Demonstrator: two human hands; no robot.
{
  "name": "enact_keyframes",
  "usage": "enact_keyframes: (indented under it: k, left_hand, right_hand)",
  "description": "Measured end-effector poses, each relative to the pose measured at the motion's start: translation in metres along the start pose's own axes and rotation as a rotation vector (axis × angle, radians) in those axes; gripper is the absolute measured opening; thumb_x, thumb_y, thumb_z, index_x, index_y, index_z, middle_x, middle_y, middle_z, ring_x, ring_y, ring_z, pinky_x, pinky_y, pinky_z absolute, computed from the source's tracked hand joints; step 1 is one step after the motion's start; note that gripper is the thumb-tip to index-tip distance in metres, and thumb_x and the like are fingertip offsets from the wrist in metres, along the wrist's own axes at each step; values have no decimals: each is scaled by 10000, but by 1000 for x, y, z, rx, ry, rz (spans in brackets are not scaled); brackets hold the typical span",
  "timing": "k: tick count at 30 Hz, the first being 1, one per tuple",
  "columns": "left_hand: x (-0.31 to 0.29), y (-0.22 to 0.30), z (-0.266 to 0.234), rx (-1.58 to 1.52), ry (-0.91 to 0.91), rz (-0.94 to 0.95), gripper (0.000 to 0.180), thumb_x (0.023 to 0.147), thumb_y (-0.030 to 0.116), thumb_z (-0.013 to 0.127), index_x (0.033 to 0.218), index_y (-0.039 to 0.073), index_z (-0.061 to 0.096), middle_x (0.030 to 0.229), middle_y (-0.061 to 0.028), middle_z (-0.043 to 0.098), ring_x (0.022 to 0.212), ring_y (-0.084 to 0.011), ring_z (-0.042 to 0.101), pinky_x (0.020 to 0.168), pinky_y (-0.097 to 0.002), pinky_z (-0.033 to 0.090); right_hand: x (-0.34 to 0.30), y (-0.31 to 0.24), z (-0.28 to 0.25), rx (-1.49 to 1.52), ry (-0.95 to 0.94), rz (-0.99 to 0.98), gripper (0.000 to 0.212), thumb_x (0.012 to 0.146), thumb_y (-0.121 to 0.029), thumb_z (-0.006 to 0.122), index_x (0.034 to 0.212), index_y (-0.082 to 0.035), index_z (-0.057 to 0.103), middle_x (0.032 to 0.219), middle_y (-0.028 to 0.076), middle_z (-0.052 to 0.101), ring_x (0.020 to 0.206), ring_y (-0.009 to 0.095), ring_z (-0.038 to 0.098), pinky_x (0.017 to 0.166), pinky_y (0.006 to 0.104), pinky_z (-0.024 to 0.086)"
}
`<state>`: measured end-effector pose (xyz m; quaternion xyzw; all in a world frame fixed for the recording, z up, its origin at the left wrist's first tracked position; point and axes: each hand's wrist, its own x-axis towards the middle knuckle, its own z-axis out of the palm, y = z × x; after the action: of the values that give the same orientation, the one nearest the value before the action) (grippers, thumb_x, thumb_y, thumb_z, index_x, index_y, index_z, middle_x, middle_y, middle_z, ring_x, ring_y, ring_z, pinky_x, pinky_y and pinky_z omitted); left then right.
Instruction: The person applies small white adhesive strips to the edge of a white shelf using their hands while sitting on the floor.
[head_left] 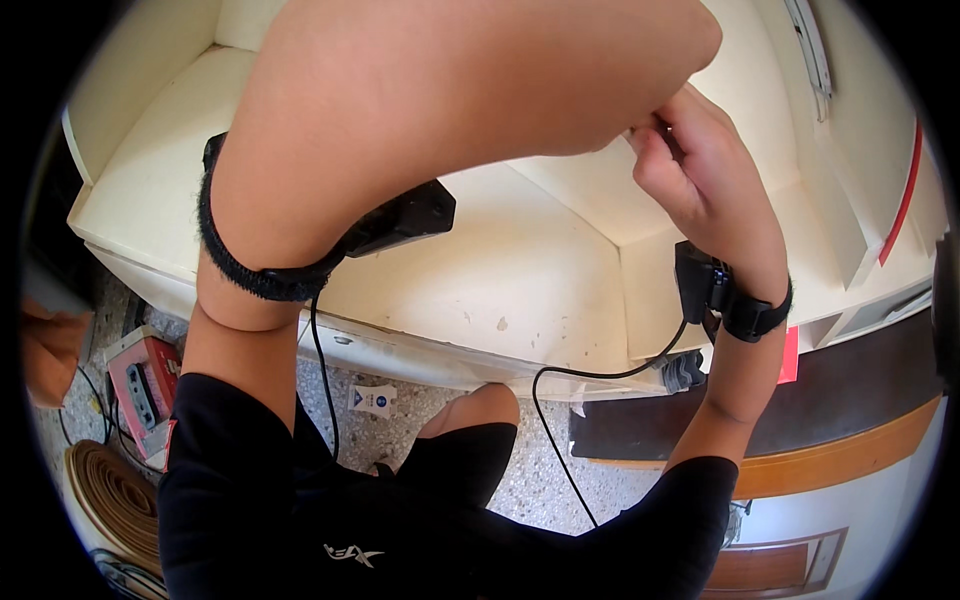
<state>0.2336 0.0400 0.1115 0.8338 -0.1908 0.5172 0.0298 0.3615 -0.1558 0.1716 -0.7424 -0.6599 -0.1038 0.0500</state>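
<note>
My left forearm reaches across the top of the head view, very close to the camera. At its right end is my left hand (672, 45), bent away so that its fingers are hidden. My right hand (700, 170) is raised beside it, fingers curled and thumb drawn in against them. Its fingertips meet the underside of my left hand, and anything between them is too hidden to name. Behind both hands stands a cream-white cabinet (480, 290) with open compartments and scuffed surfaces. Black straps with small black devices sit on my left arm (405, 220) and right wrist (700, 280).
Black cables hang from both devices. A white packet (372, 400) lies on the speckled floor. At left are a red box (140, 385) and a rolled brown mat (115, 500). A dark surface with an orange-brown edge (830, 460) is at right, near a grey bundle (683, 370).
</note>
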Motion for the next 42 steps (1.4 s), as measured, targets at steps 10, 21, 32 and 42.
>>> enact_keyframes:
  k: [10, 21, 32, 42]
  left_hand:
    - [12, -1, -30, -223, -316, -155, 60, 789, -15, 625, 758, -46, 664, 804, -221, 672, 785, -358, 667, 726, -422, 546]
    - [5, 7, -21, -208, -208, -140, 73, 789, 2, 647, 764, -51, 692, 788, -232, 691, 778, -370, 692, 723, -427, 560]
    - [19, 8, -35, -169, -396, -160, 103, 796, 54, 725, 775, -46, 715, 812, -220, 713, 803, -364, 705, 762, -418, 574]
    - [15, 7, -8, -76, -244, -109, 122, 804, 54, 706, 734, -44, 687, 789, -226, 697, 780, -356, 685, 738, -416, 559]
  right_hand:
    - [-6, 4, 1, 219, 118, 64, 77, 930, -34, 661, 976, 7, 616, 910, 53, 608, 757, 120, 565, 670, 243, 498]
    - [6, -6, -3, 70, 27, 131, 121, 874, -66, 691, 948, 29, 675, 807, 106, 631, 671, 185, 581, 670, 318, 527]
    - [0, -7, 12, -144, 102, 50, 136, 866, -59, 640, 977, 18, 623, 877, 187, 646, 734, 356, 631, 696, 406, 524]
    - [-17, 1, 4, 150, 93, 189, 96, 874, -22, 632, 918, -7, 549, 814, 68, 521, 677, 170, 483, 631, 295, 428]
